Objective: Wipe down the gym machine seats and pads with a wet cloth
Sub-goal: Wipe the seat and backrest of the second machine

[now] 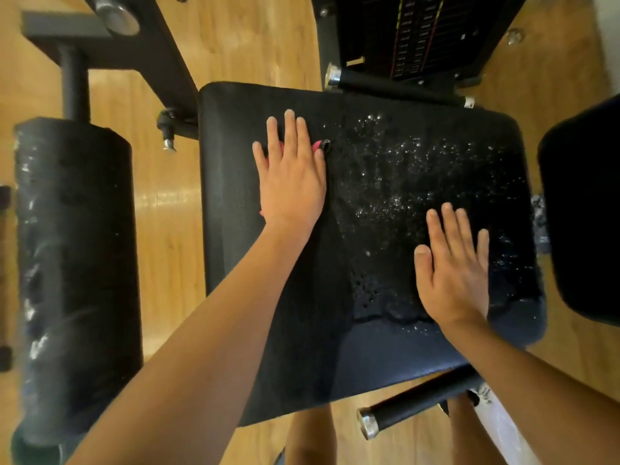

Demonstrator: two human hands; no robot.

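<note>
A black padded machine seat (235,196) fills the middle of the view. A dark lacy cloth (379,263) lies spread over its right half, glistening with wet spots. My left hand (292,176) presses flat on the cloth's left edge with fingers straight; a bit of pink and black trim (320,145) peeks out beside my fingers. My right hand (453,266) lies flat on the cloth near the seat's front right, fingers straight.
A black cylindrical roller pad (73,270) stands to the left on a dark metal frame (141,45). Chrome-tipped black handles sit at the front (419,404) and back (396,87). The weight stack (419,31) is behind, another dark pad (583,213) at right, wooden floor around.
</note>
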